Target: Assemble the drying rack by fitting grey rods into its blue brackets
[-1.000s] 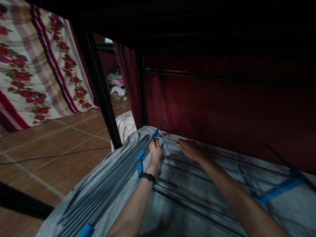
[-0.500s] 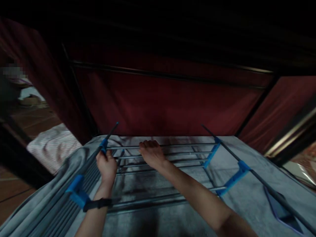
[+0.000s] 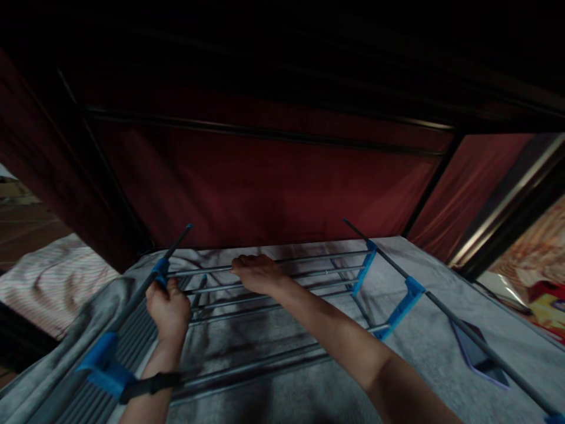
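Observation:
A rack of grey metal tubes with blue plastic connectors (image 3: 399,306) lies on a grey blanket (image 3: 424,388). My left hand (image 3: 168,306) is closed around the far-left blue connector (image 3: 162,270), where the cross tubes meet the side pole. A dark band circles my left wrist. To the right, my right hand (image 3: 257,274) wraps over the farthest cross tube (image 3: 326,257), palm down. Its fingertips are partly hidden behind the tube. Both side poles point away from me towards the red cloth (image 3: 273,188). Several more parallel tubes (image 3: 128,347) run below the left side pole.
A smartphone (image 3: 479,353) lies on the blanket beneath the right side pole. Dark frame bars (image 3: 265,134) cross the red cloth ahead. Striped fabric (image 3: 57,282) spreads out at the left, by a tiled floor (image 3: 35,232). A red and yellow packet (image 3: 549,309) shows at the right edge.
The view has turned slightly right, so the rack and both hands appear farther left. My right hand has slid a little along the tube towards my left hand. Both grips stay closed.

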`<state>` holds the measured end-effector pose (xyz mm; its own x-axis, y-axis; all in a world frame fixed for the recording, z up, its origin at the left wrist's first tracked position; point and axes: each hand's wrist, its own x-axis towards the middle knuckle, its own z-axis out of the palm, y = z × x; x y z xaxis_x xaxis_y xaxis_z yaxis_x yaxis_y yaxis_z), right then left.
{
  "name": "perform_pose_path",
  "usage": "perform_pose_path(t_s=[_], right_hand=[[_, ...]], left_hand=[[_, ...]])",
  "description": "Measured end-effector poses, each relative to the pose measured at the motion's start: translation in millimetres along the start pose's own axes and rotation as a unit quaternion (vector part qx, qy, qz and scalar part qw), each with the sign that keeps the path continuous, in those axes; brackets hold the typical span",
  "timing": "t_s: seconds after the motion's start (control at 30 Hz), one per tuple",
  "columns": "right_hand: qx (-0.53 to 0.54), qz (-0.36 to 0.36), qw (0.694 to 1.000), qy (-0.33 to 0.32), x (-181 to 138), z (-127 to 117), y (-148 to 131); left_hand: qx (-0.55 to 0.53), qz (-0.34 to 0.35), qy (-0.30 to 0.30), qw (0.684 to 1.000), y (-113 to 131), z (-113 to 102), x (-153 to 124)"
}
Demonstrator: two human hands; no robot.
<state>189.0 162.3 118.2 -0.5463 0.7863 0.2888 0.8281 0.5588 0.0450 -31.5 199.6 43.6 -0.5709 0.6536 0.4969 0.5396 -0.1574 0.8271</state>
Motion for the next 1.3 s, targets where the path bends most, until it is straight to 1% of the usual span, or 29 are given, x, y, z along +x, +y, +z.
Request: perform_pose_path(t_s=[0.1,0.23,0.3,0.4,0.5,0.6,0.73,0.8,1.0,1.17,1.3], right_hand=[[0.026,-0.007,0.999,-0.028,2,-7,3],[0.065,-0.009,0.994,-0.089,9,-14,8],[0.078,0.002,0.99,-0.116,11,-17,8],[0.088,0.023,0.987,-0.132,13,-21,7],[0.097,0.03,0.985,-0.14,14,-23,7],[0.077,0.031,0.988,-0.13,11,-19,3],[0.019,0.036,0.998,-0.053,2,-11,-11],[0.0,0.035,0.999,-0.028,0,-6,-16],[-0.009,0.024,0.999,-0.038,1,-5,-14],[-0.011,0.018,0.998,-0.053,3,-10,-14],[-0.007,0.014,0.997,-0.069,6,-15,-15]], left_hand=[[0.006,-0.003,-0.006,1.0,-2,1,1],[0.001,-0.012,0.002,1.0,-10,5,3],[-0.006,-0.01,0.002,1.0,-12,6,3],[-0.018,-0.006,0.009,1.0,-13,4,-1],[-0.029,-0.004,-0.002,1.0,-13,5,-3],[-0.046,-0.006,0.012,0.999,-15,7,-4],[-0.068,0.015,0.011,0.998,-20,9,-6],[-0.078,0.017,0.014,0.997,-23,10,-7],[-0.076,0.013,0.016,0.997,-26,10,-7],[-0.071,0.027,0.011,0.997,-21,8,-8],[-0.077,0.025,0.01,0.997,-17,5,-9]])
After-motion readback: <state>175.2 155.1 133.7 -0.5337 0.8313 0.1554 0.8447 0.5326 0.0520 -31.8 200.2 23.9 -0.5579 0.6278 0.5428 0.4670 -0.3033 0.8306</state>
